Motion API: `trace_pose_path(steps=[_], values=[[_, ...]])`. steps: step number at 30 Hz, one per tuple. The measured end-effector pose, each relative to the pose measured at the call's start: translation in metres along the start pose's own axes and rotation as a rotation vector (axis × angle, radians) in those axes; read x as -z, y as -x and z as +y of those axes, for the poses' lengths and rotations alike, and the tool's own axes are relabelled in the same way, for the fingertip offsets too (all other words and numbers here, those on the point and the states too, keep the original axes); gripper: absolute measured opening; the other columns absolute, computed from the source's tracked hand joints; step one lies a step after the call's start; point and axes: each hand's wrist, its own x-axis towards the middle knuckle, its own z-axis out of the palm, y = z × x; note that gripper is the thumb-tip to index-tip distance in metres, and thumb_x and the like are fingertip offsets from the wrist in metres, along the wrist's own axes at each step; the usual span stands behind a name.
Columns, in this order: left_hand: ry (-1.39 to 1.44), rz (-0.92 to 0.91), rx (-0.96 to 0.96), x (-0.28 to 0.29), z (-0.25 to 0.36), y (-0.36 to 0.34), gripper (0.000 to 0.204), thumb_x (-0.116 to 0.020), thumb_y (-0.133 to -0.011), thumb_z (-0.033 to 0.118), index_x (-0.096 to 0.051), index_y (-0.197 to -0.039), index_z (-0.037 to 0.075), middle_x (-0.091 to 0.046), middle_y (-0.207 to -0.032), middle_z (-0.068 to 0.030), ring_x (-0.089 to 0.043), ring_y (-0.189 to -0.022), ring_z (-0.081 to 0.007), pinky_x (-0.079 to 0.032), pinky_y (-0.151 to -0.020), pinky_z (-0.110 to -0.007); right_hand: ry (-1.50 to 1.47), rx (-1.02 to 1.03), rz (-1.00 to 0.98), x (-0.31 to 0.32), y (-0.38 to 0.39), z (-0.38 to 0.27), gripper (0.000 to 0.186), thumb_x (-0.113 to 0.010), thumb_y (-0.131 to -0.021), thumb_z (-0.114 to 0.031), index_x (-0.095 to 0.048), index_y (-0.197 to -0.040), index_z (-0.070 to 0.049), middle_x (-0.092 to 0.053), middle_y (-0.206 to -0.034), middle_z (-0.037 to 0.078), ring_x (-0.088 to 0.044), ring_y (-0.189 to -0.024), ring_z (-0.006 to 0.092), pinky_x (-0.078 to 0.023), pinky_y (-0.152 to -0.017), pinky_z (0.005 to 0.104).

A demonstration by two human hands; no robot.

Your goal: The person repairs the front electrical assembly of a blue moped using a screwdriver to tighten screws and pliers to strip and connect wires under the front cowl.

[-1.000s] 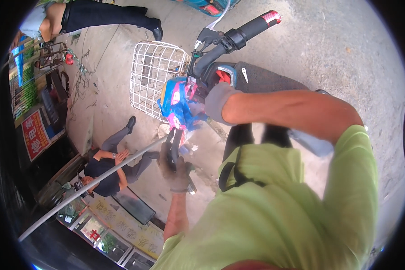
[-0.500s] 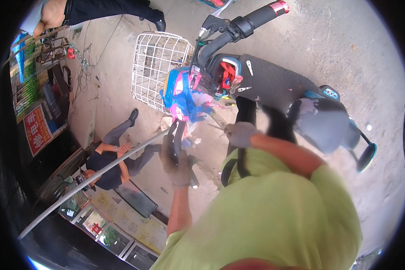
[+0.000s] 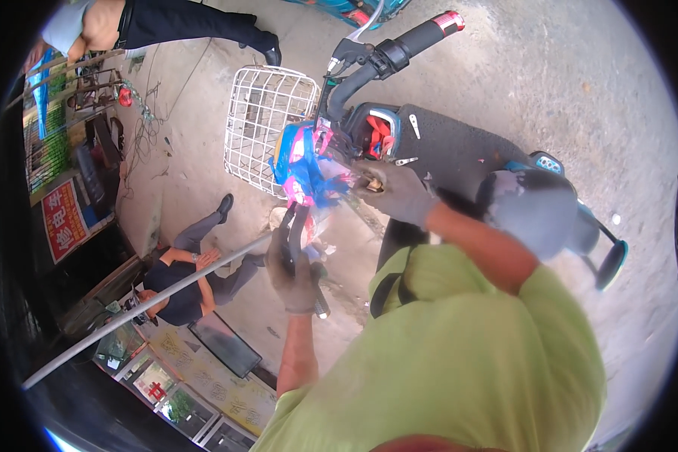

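A red rectangular sign (image 3: 66,220) with pale characters stands at the far left on the shopfront. Above it hangs a green poster (image 3: 47,147). At the lower left, yellowish printed panels (image 3: 203,377) run along the shopfront. A blue-and-pink plastic bag (image 3: 303,167) hangs beside the white wire basket (image 3: 264,124).

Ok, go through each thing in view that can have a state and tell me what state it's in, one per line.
White wire basket: empty, mounted at the scooter's front.
Black scooter: parked; front panel off, red wiring exposed.
Blue and pink plastic bag: crumpled, hanging beside the basket.
Left hand: gloved, closed around a dark handle-like part.
Right hand: gloved, fingers pinching something small at the scooter's front.
Grey seat cover: on the seat.
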Motion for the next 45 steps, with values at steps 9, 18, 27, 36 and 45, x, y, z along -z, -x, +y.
trace_pose_path(steps=[9,18,27,36,45], values=[[0.163,0.083,0.101,-0.009,0.008,0.006,0.053,-0.066,-0.104,0.017,-0.057,-0.152,-0.002,-0.059,-0.127,-0.0076,-0.057,-0.103,-0.015,-0.053,-0.086,-0.031,0.291,-0.111,0.059,-0.031,-0.003,-0.005,0.038,-0.074,-0.095,-0.04,-0.07,-0.11,-0.005,-0.076,-0.107,0.019,-0.074,-0.1,0.0422,-0.056,-0.083,0.0513],[0.166,0.024,0.135,0.0,0.006,0.005,0.064,-0.064,-0.103,0.004,-0.045,-0.163,-0.004,-0.058,-0.154,-0.0156,-0.063,-0.116,-0.0175,-0.052,-0.1,-0.031,0.103,-0.169,-0.097,-0.029,-0.019,0.019,0.038,-0.067,-0.099,-0.04,-0.068,-0.106,-0.002,-0.075,-0.097,0.023,-0.074,-0.095,0.0436,-0.056,-0.085,0.0519],[0.161,-0.002,0.068,0.006,0.022,-0.002,0.064,-0.067,-0.099,0.005,-0.05,-0.161,-0.003,-0.056,-0.156,-0.0179,-0.057,-0.141,-0.0277,-0.044,-0.119,-0.04,-0.534,-0.296,-0.355,-0.046,0.019,-0.067,0.028,-0.063,-0.104,-0.023,-0.067,-0.093,0.002,-0.066,-0.069,0.009,-0.067,-0.059,0.0181,-0.055,-0.059,0.0323],[0.026,0.05,0.05,0.018,0.001,0.009,0.06,-0.074,-0.096,0.009,-0.06,-0.154,0.002,-0.06,-0.147,-0.0182,-0.065,-0.128,-0.0282,-0.054,-0.107,-0.04,-0.514,-0.101,-0.183,-0.026,-0.02,-0.177,0.032,-0.053,-0.114,-0.027,-0.069,-0.117,0.001,-0.061,-0.077,0.0,-0.052,-0.058,0.0088,-0.047,-0.058,0.0254],[0.054,0.096,-0.11,0.029,-0.012,0.031,0.06,-0.079,-0.091,0.013,-0.064,-0.149,0.006,-0.056,-0.151,-0.0198,-0.068,-0.116,-0.0243,-0.06,-0.085,-0.033,-0.379,0.053,-0.111,-0.022,-0.032,-0.162,0.036,-0.061,-0.112,-0.034,-0.069,-0.132,-0.006,-0.075,-0.099,0.008,-0.061,-0.069,0.0114,-0.056,-0.062,0.0322]])
